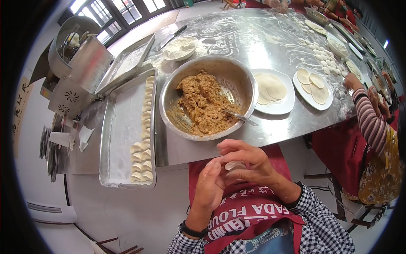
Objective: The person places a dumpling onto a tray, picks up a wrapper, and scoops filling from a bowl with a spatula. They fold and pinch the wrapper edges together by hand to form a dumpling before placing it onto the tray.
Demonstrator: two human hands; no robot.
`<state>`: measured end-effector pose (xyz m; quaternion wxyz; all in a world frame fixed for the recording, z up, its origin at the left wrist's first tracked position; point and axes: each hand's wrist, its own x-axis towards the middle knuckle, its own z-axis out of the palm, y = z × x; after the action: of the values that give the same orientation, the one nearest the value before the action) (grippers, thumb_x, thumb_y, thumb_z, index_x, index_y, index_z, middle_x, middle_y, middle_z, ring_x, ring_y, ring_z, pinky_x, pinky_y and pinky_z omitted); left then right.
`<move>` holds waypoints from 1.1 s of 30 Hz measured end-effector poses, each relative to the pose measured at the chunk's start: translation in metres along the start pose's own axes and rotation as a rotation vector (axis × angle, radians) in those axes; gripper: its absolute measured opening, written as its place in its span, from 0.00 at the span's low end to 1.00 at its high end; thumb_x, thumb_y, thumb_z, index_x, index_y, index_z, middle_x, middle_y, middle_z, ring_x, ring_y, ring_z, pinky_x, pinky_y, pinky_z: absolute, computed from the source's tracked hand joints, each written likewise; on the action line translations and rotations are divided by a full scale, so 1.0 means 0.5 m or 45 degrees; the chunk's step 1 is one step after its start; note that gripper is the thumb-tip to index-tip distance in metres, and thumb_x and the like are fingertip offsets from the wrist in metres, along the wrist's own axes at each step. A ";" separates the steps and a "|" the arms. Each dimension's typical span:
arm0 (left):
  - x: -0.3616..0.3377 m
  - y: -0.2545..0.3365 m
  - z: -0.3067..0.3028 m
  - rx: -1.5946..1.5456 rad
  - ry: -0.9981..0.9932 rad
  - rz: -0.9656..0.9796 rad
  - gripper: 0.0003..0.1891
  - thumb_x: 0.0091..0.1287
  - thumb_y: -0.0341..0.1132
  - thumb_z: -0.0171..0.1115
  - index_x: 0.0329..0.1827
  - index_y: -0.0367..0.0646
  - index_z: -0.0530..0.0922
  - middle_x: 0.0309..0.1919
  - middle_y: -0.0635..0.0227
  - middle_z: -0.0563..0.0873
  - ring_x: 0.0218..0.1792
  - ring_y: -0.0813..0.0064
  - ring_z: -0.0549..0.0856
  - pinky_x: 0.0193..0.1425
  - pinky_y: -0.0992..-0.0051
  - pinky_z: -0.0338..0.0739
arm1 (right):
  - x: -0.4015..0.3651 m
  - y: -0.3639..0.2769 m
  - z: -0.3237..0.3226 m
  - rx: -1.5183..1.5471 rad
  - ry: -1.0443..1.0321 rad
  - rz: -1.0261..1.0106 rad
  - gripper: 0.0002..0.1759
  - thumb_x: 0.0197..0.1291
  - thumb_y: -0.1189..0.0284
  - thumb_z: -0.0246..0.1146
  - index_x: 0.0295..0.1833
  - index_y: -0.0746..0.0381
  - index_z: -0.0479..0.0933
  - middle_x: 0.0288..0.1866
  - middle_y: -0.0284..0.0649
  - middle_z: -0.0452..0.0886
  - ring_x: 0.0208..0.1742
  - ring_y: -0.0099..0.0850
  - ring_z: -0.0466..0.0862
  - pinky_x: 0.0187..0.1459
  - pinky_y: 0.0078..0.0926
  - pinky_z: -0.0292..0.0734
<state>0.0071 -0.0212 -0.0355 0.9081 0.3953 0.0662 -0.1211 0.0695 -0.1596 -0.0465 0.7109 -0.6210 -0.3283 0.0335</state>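
Observation:
In front of my apron, my left hand (210, 184) and my right hand (251, 163) meet around a small pale dumpling (234, 165). Its edge shows between the fingers of my right hand; the rest is covered. My left fingers are curled against it, thumb up. Just beyond my hands is a large metal bowl (166, 111) of brown minced filling (205, 101), with a spoon (243, 117) resting in it. To the left, a floured metal tray (120, 127) holds a column of folded dumplings (146, 144) along its right side.
Right of the bowl are two white plates (287, 106) (325, 103) of round wrappers. Dough pieces (325, 57) lie farther right, near a co-worker's striped sleeve (368, 106). A machine (80, 63), a second tray (127, 59) and a flour dish (179, 48) stand at the back left.

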 end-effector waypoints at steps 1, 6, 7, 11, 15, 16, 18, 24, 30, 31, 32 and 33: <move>0.000 -0.001 -0.001 -0.030 0.022 0.008 0.18 0.71 0.37 0.40 0.56 0.33 0.65 0.49 0.57 0.76 0.49 0.70 0.78 0.53 0.68 0.75 | -0.001 0.005 -0.002 0.000 0.000 0.000 0.08 0.48 0.79 0.66 0.37 0.63 0.81 0.50 0.45 0.76 0.49 0.34 0.78 0.48 0.24 0.73; 0.006 -0.006 -0.011 -0.060 -0.039 0.003 0.17 0.71 0.39 0.42 0.54 0.35 0.66 0.47 0.59 0.76 0.48 0.69 0.78 0.53 0.64 0.75 | -0.009 0.027 -0.014 -0.016 -0.120 -0.097 0.11 0.47 0.80 0.66 0.40 0.62 0.81 0.55 0.46 0.73 0.52 0.34 0.76 0.50 0.26 0.72; 0.007 -0.006 -0.010 -0.071 -0.026 -0.001 0.16 0.70 0.39 0.42 0.53 0.35 0.66 0.46 0.60 0.76 0.48 0.69 0.78 0.54 0.65 0.75 | -0.008 0.020 -0.013 -0.016 -0.119 -0.097 0.11 0.47 0.80 0.66 0.40 0.62 0.81 0.55 0.46 0.73 0.52 0.34 0.76 0.50 0.26 0.72; 0.007 0.002 0.006 -0.052 0.075 0.014 0.14 0.70 0.37 0.43 0.51 0.36 0.66 0.45 0.61 0.76 0.48 0.69 0.78 0.54 0.65 0.74 | -0.003 0.005 -0.008 -0.037 -0.031 -0.051 0.11 0.47 0.79 0.65 0.40 0.62 0.81 0.54 0.46 0.74 0.52 0.34 0.76 0.50 0.25 0.72; 0.009 -0.007 -0.007 -0.171 -0.018 0.006 0.13 0.70 0.34 0.43 0.53 0.37 0.66 0.48 0.60 0.75 0.48 0.69 0.78 0.55 0.66 0.74 | -0.009 0.022 -0.015 -0.044 -0.082 -0.117 0.11 0.47 0.80 0.65 0.40 0.62 0.80 0.55 0.46 0.73 0.52 0.34 0.76 0.49 0.25 0.72; 0.010 -0.005 -0.002 -0.171 0.000 -0.005 0.13 0.70 0.33 0.43 0.53 0.37 0.66 0.48 0.59 0.75 0.49 0.69 0.78 0.55 0.66 0.74 | -0.008 0.021 -0.014 -0.045 -0.081 -0.118 0.11 0.47 0.80 0.65 0.40 0.62 0.80 0.55 0.46 0.73 0.52 0.34 0.76 0.49 0.25 0.72; 0.011 -0.002 0.002 -0.119 0.001 -0.008 0.13 0.70 0.33 0.42 0.53 0.37 0.66 0.49 0.59 0.75 0.50 0.69 0.77 0.56 0.66 0.73 | -0.005 0.013 -0.011 -0.115 -0.038 -0.095 0.11 0.47 0.80 0.65 0.40 0.62 0.80 0.54 0.46 0.74 0.51 0.34 0.76 0.49 0.25 0.72; 0.009 -0.002 -0.003 -0.082 0.002 0.011 0.14 0.70 0.32 0.40 0.55 0.35 0.66 0.50 0.58 0.75 0.52 0.68 0.77 0.57 0.66 0.73 | -0.009 0.019 -0.010 -0.104 0.001 -0.137 0.11 0.48 0.80 0.65 0.40 0.62 0.80 0.52 0.46 0.75 0.51 0.35 0.76 0.48 0.25 0.72; 0.010 0.000 -0.002 -0.130 0.009 -0.027 0.15 0.70 0.32 0.41 0.56 0.33 0.66 0.51 0.58 0.75 0.52 0.69 0.77 0.58 0.68 0.72 | 0.001 -0.007 -0.001 -0.181 0.076 -0.140 0.10 0.48 0.81 0.65 0.39 0.63 0.79 0.52 0.46 0.75 0.50 0.34 0.76 0.47 0.25 0.73; 0.010 -0.001 -0.003 -0.172 -0.024 0.006 0.15 0.70 0.32 0.42 0.56 0.33 0.66 0.51 0.58 0.75 0.52 0.69 0.76 0.58 0.68 0.72 | -0.001 -0.004 -0.002 -0.181 0.076 -0.140 0.10 0.48 0.81 0.65 0.39 0.63 0.79 0.52 0.46 0.75 0.50 0.34 0.76 0.47 0.25 0.73; 0.011 0.000 -0.002 -0.172 -0.024 0.006 0.15 0.70 0.32 0.42 0.56 0.33 0.66 0.51 0.58 0.75 0.52 0.69 0.76 0.58 0.68 0.72 | -0.004 0.002 -0.005 -0.157 0.061 -0.165 0.10 0.47 0.81 0.65 0.39 0.63 0.79 0.52 0.46 0.75 0.50 0.34 0.76 0.46 0.25 0.73; 0.011 0.001 0.000 -0.151 0.000 0.002 0.15 0.70 0.32 0.42 0.55 0.33 0.66 0.51 0.58 0.75 0.52 0.69 0.76 0.58 0.68 0.72 | -0.006 0.008 -0.006 -0.133 0.046 -0.190 0.10 0.47 0.81 0.65 0.39 0.64 0.79 0.52 0.46 0.75 0.50 0.35 0.76 0.46 0.25 0.73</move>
<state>0.0125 -0.0217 -0.0366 0.9301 0.3407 0.0728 -0.1162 0.0703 -0.1627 -0.0515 0.6838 -0.6315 -0.3623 -0.0480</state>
